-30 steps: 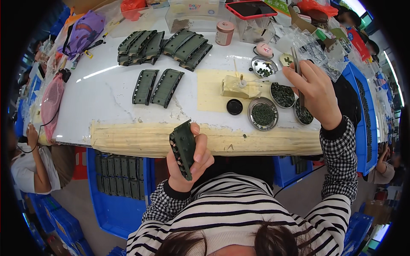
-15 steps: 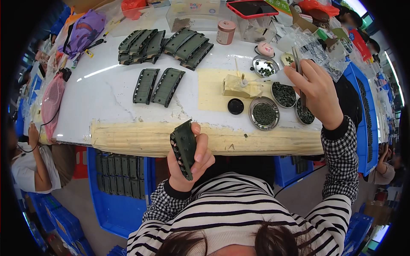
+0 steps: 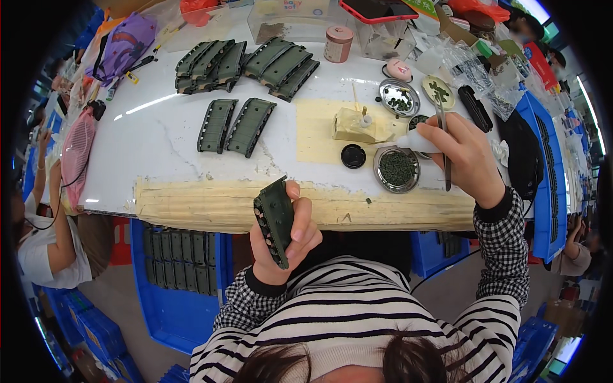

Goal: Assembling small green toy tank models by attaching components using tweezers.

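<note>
My left hand (image 3: pixel 302 231) is closed around a dark green curved plastic piece (image 3: pixel 275 220), held tilted just in front of the table edge. In my right hand (image 3: pixel 471 156) are two tools: a small white squeeze bottle (image 3: pixel 419 141) with a thin nozzle pointing left, and metal tweezers (image 3: pixel 442 121) standing upright between the fingers. The nozzle is over the rear of a metal dish (image 3: pixel 396 190) of tiny green bits, close to a block wrapped in yellowish tape (image 3: pixel 353 127). A black round lid (image 3: pixel 353 156) lies beside that block.
Two matching green pieces (image 3: pixel 250 127) lie left of centre, with stacked ones (image 3: pixel 281 67) behind. A steel dish (image 3: pixel 382 96) and a pale lid (image 3: pixel 426 83) hold more bits. A pink can (image 3: pixel 338 45) stands farther back. Blue trays (image 3: pixel 172 313) sit below the table.
My right hand has come nearer and lower with the bottle and tweezers, uncovering the pale lid and a black object behind it. My left hand barely moved.
</note>
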`<state>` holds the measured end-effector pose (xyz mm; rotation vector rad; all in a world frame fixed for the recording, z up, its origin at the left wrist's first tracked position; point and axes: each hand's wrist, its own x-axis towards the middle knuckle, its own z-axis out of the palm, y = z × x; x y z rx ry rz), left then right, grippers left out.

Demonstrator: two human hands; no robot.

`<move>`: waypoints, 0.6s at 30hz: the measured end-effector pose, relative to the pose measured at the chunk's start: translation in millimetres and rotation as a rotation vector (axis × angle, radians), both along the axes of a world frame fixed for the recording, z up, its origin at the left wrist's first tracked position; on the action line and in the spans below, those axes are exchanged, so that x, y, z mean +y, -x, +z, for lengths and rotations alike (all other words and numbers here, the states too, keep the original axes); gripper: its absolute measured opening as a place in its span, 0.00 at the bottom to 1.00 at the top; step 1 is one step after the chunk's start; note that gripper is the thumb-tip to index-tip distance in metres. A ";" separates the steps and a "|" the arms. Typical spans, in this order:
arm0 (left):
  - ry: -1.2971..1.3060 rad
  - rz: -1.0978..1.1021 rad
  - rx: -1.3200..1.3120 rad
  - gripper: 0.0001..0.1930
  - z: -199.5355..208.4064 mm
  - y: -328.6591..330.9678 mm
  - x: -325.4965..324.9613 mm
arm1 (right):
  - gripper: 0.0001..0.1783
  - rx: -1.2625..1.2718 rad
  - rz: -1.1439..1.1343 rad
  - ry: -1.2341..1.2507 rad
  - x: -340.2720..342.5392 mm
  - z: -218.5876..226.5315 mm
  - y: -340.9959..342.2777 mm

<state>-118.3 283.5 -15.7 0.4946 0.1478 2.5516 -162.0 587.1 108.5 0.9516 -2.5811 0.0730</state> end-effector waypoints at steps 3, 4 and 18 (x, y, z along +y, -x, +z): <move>-0.005 0.004 -0.012 0.21 0.7 -0.7 -0.8 | 0.16 0.003 0.006 -0.059 -4.8 -4.0 -1.7; -0.012 0.005 -0.020 0.20 0.8 -1.0 -1.3 | 0.16 0.026 0.019 -0.074 -6.3 -5.4 -1.3; -0.028 0.007 -0.015 0.18 -0.4 -0.1 -0.3 | 0.13 0.095 0.038 -0.176 -10.9 -4.7 -1.7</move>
